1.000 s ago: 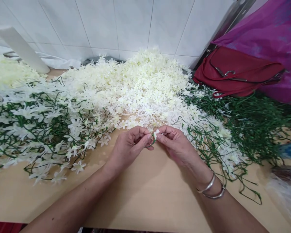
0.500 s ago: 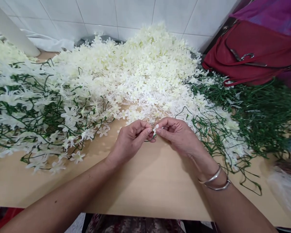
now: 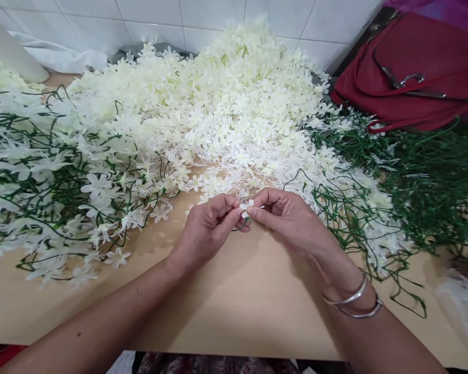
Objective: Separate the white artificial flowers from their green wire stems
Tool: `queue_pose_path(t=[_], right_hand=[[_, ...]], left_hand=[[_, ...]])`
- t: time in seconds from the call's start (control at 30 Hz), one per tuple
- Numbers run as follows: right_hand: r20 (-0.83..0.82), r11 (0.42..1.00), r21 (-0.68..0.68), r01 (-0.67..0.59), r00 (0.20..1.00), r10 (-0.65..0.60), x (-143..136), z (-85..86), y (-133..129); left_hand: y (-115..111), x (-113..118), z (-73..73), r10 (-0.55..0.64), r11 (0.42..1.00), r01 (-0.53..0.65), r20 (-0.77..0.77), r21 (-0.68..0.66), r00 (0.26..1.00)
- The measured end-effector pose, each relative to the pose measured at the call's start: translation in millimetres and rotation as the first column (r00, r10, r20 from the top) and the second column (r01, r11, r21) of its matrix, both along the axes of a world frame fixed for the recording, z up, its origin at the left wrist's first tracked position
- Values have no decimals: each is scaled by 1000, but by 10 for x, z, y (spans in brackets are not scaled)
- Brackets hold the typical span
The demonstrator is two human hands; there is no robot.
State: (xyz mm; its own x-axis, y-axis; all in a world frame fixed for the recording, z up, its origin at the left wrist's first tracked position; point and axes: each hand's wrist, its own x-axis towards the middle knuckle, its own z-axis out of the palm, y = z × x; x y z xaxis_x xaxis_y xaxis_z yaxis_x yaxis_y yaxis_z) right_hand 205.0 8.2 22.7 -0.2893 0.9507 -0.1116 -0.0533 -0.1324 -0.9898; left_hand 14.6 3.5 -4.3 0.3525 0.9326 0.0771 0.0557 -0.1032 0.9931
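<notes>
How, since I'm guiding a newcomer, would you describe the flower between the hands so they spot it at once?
Find the large heap of pale flowers before the tiled wall. In front of it, over the table, the left hand and right hand nearly meet. The small white flower pinched between them is the only one held.

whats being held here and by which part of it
The right hand pinches a small white flower by its petals; the left hand holds a green stem, though exactly where is hidden.
</notes>
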Motion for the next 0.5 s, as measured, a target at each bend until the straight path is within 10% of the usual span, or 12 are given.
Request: queue_pose_path(t=[0.5], right_hand=[[-116, 988, -145, 58, 990, -75, 113, -86, 5]], left_hand=[[-27, 58, 7, -25, 999, 28, 129, -24, 991]])
